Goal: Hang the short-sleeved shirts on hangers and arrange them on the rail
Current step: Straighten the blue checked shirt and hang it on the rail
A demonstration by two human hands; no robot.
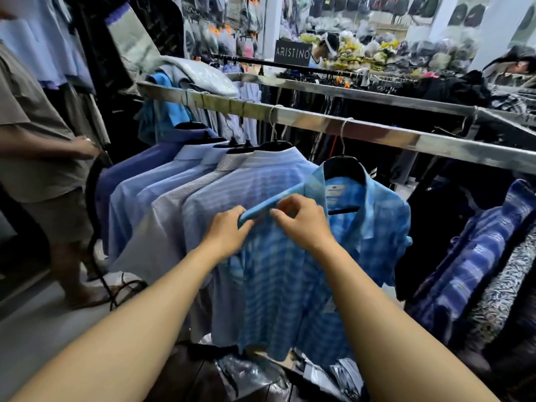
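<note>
A blue checked short-sleeved shirt (290, 285) hangs on a black hanger (343, 169) from the steel rail (377, 134), in the middle of the view. My left hand (229, 233) and my right hand (304, 221) both pinch its front placket just below the collar, fingertips close together. To the left of it, several pale blue and grey shirts (179, 192) hang side by side on black hangers on the same rail.
A person in a brown shirt (37, 146) stands at the left, close to the rail's end. Dark patterned garments (478, 271) hang at the right. Plastic-wrapped clothes (261, 375) lie on the floor below the shirt. A second rail (290, 68) with clothes runs behind.
</note>
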